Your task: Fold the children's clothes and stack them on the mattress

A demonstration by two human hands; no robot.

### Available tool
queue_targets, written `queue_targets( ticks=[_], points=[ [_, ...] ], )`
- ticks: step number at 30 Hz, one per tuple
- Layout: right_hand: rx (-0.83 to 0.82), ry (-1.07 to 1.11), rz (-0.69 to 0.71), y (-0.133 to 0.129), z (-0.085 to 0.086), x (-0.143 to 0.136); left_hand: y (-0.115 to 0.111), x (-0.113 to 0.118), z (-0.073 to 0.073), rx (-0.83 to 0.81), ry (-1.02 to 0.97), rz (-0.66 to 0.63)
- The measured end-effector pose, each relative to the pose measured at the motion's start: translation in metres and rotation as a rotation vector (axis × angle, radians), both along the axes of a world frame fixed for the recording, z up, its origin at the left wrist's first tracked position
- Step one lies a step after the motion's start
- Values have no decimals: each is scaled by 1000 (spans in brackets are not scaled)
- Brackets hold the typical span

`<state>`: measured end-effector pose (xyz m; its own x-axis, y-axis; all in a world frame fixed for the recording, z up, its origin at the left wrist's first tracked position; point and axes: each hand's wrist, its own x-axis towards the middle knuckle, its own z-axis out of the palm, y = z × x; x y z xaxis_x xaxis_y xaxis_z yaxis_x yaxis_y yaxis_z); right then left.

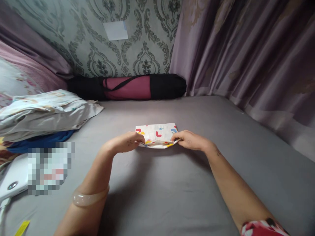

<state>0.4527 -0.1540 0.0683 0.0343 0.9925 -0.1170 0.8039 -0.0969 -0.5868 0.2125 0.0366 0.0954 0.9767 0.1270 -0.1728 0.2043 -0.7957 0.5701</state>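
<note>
Taking the patterned cloth (159, 131) as the clock's centre, a pile of folded fabric (49, 108) is slumping at ten o'clock, with blue cloth (49, 139) peeking out beneath. Round at nearly nine, a white device (18, 172) is lying by a patch too blurred to identify, its cable (3, 211) trailing nearer the person. Down at eight, a yellow strip (22, 227) is showing no writing I can read, and no brand is standing out anywhere.

Now the left hand (125, 142), above a pale bangle (90, 198): its grip is closing thumb against fingers on the cloth's near left corner. At eleven, a black-and-maroon roll bag (128, 88) is resting along the wall, probably tucked there to be out of the way.

And there's the cloth itself, lying dead centre on the grey bedsheet (157, 196), folded flat, its near edge lifting and gaping a little. The right hand (193, 141) is pinching the near right corner, grip closed too; the matched holds are probably steadying that edge evenly. A red floral sleeve (263, 227) is showing at four, while purple curtains (246, 59) are hanging at two.
</note>
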Motion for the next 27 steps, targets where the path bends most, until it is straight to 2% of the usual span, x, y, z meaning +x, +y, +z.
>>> queue_targets(
  ticks=[6, 8, 10, 12, 13, 16, 20, 23, 27],
  points=[
    [-89, 159, 85, -6, 10, 1, 0, -2, 3, -104, 69, 41],
    [-11, 181, 5, -1, 10, -2, -1, 2, 2, -55, 16, 108],
    [170, 149, -163, 9, 2, -8, -5, 9, -3, 78, -91, 251],
    [352, 44, -307, 21, -10, -15, -12, 19, -15, 210, -194, 391],
    [395, -23, -334, 26, -17, -20, -17, 25, -23, 255, -240, 435],
    [343, -204, -278, 39, -35, -34, -30, 42, -51, 344, -275, 422],
    [245, -364, -180, 46, -49, -51, -39, 55, -81, 478, -158, 394],
    [165, -386, -140, 47, -57, -56, -39, 58, -92, 515, -73, 387],
    [88, -373, -119, 48, -63, -56, -37, 57, -93, 519, -33, 394]
  ],
)
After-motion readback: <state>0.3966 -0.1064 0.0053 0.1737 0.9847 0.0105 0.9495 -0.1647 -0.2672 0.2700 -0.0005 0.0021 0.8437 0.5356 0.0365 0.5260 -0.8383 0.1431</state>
